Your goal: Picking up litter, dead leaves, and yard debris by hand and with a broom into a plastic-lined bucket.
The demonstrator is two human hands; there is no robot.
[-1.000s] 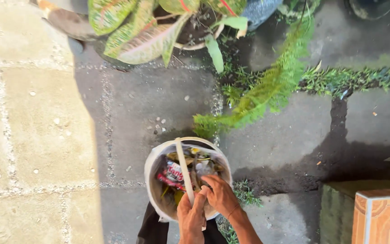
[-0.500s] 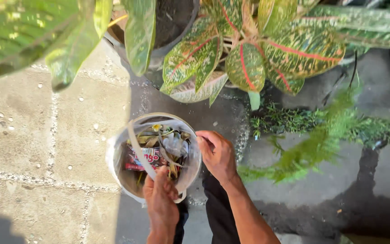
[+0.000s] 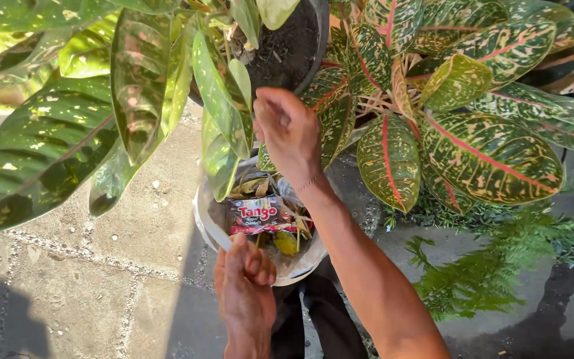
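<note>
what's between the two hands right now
In the head view, the white bucket lies between the left hand and the raised right hand, with a red snack wrapper and dry leaves inside.

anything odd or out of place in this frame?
Only the bucket contents: a red snack wrapper lies among dead leaves. Left hand grips the bucket's handle; right hand is raised by the pot. Nothing spilled.

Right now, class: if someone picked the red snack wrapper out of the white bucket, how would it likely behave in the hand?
The red snack wrapper looks crumpled and flattened, so it is probably floppy and very light. Its glossy film may feel slippery. Lying loose on dry leaves in the white bucket, it would likely lift out freely.
</note>
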